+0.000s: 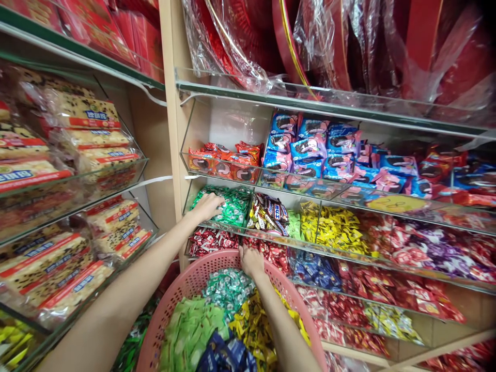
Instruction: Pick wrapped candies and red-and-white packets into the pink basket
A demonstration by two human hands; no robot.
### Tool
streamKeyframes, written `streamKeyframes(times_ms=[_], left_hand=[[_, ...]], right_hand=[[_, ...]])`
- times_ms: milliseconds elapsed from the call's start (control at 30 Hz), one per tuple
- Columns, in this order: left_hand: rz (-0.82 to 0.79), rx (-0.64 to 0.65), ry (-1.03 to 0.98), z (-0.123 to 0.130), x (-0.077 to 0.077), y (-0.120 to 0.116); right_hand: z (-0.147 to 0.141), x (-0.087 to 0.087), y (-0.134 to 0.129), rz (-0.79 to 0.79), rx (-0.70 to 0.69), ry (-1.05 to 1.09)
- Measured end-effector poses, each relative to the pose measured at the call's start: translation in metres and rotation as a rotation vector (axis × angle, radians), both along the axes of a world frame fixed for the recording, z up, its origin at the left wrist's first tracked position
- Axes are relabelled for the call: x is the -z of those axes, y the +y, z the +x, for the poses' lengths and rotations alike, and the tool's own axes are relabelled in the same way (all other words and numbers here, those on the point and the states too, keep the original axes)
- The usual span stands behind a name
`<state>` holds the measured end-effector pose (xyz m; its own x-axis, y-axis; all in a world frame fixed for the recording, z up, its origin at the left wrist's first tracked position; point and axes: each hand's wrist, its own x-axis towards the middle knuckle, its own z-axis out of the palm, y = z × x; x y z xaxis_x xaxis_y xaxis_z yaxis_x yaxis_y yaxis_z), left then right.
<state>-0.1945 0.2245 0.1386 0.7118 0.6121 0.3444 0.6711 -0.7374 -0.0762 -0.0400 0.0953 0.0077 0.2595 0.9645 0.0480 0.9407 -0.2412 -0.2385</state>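
My left hand (209, 206) rests on the green-wrapped candies (234, 206) in a clear shelf compartment, its fingers bent down among the wrappers; what it holds, if anything, is hidden. The far rim of a pink perforated basket (176, 287) is gripped by my right hand (251, 260), fingers curled over the edge. Inside the basket lie teal-green candies (228, 289), light green packets (194, 330), yellow candies (253, 323) and dark blue ones (227, 354), in separate heaps.
Right of the green candies are brown-wrapped bars (273, 212) and yellow candies (337, 230). Blue and pink packets (308, 147) fill the shelf above. Long wrapped bars (89, 111) stand on glass shelves at left. Red items in clear plastic (248, 41) hang over the top shelf edge.
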Motion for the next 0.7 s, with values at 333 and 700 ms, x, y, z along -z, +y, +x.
streamKeyframes(times_ms=[333, 700], left_hand=[[0.077, 0.005, 0.046, 0.002, -0.002, 0.0], [-0.047, 0.138, -0.417, 0.002, -0.017, -0.046]], right_hand=[[-0.001, 0.001, 0.001, 0.007, 0.003, 0.004], [-0.004, -0.002, 0.002, -0.01, -0.003, -0.009]])
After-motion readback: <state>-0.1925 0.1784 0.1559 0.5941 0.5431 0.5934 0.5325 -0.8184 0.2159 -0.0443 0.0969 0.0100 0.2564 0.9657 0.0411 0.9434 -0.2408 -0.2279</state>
